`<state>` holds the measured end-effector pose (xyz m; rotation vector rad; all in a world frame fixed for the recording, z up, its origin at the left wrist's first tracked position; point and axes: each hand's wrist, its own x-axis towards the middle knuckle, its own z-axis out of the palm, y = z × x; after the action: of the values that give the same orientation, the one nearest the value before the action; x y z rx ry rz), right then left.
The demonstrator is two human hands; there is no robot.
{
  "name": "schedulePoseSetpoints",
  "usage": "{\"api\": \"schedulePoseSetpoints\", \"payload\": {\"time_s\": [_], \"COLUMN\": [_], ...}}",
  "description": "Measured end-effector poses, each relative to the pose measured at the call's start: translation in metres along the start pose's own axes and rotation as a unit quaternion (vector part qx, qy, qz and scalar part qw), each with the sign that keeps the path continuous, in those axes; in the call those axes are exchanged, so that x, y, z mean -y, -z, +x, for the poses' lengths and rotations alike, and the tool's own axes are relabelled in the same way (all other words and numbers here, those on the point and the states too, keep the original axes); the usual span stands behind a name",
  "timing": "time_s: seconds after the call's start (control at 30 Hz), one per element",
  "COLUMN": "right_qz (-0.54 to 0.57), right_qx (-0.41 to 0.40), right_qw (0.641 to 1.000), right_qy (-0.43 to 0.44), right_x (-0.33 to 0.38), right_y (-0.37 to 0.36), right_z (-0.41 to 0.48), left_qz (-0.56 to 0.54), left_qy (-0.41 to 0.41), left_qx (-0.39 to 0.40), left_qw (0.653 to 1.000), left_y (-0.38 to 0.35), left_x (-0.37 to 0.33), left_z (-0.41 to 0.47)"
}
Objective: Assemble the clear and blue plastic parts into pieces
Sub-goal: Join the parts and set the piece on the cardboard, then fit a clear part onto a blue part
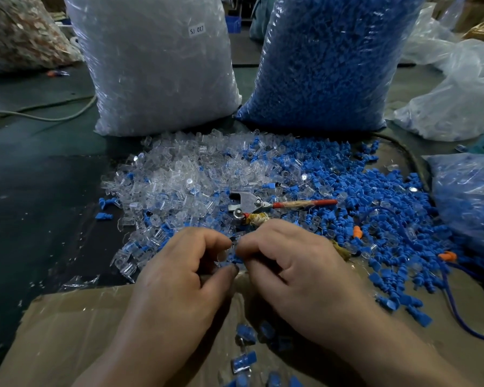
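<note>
**Clear part and blue part held fingertip to fingertip over the heap**

*Handling.* Clear parts (173, 174) heaped left of centre on the counter (39, 177). Blue parts (347, 196) heaped to the right, mixed with the clear ones along the middle. Judged very light, hard and stiff, with smooth thin walls. Probably slippery between fingertips, and the clear ones likely to crack under a hard squeeze. Best taken by the sides, pinched between thumb and forefinger, with the mating ends left free.

*Hands.* Left hand (179, 272) curled, thumb and forefinger pinching a clear part (222, 254). Right hand (291, 263) curled likewise, pinching a blue part (234, 259). Close together, fingertip to fingertip, just above the near edge of the heap. Parts touching or nearly so; impossible to tell whether pushed fully home.

*Surroundings.* Behind the heaps, a bag of clear parts (157, 65) at left and a bag of blue parts (327, 60) at right, both upright. Red-handled pliers (252, 203) lying on the heap just beyond the hands. Below the wrists, a few joined pieces (245, 358) on cardboard (76, 331).
</note>
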<state>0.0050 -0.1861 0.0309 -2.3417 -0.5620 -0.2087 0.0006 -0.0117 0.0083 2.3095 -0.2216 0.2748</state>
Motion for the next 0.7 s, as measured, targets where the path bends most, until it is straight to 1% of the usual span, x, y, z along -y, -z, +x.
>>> {"api": "schedulePoseSetpoints", "payload": {"time_s": [0.13, 0.23, 0.3, 0.37, 0.43, 0.5, 0.57, 0.63, 0.7], "right_qz": [-0.05, -0.06, -0.067, -0.066, -0.052, -0.047, -0.061, -0.076, -0.123], "right_qx": [0.033, 0.029, 0.019, 0.013, 0.012, 0.016, 0.02, 0.02, -0.007], "right_qw": [0.998, 0.997, 0.995, 0.994, 0.995, 0.995, 0.994, 0.992, 0.988], "right_qy": [0.025, 0.046, 0.068, 0.083, 0.086, 0.082, 0.089, 0.096, 0.089], "right_x": [0.004, 0.006, 0.006, 0.008, 0.009, 0.01, 0.01, 0.012, 0.008], "right_y": [0.0, -0.001, -0.002, -0.001, 0.001, 0.003, 0.003, 0.002, 0.0], "right_z": [-0.001, -0.002, -0.002, -0.002, -0.002, -0.002, -0.002, -0.001, 0.0], "left_qz": [0.05, 0.034, -0.01, -0.091, -0.177, -0.239, -0.289, -0.31, -0.285], "left_qy": [-0.076, -0.081, -0.056, -0.002, 0.039, 0.066, 0.097, 0.134, 0.15], "left_qx": [0.026, 0.022, 0.015, 0.024, 0.042, 0.057, 0.046, 0.017, 0.003], "left_qw": [0.996, 0.996, 0.998, 0.996, 0.982, 0.967, 0.951, 0.941, 0.947], "left_y": [0.004, 0.004, 0.003, 0.002, 0.001, 0.002, 0.0, -0.002, -0.003], "left_x": [-0.002, -0.002, -0.001, -0.001, 0.0, -0.001, 0.001, 0.004, 0.006], "left_z": [0.002, 0.001, -0.001, -0.002, -0.003, -0.001, 0.0, 0.001, 0.002]}}
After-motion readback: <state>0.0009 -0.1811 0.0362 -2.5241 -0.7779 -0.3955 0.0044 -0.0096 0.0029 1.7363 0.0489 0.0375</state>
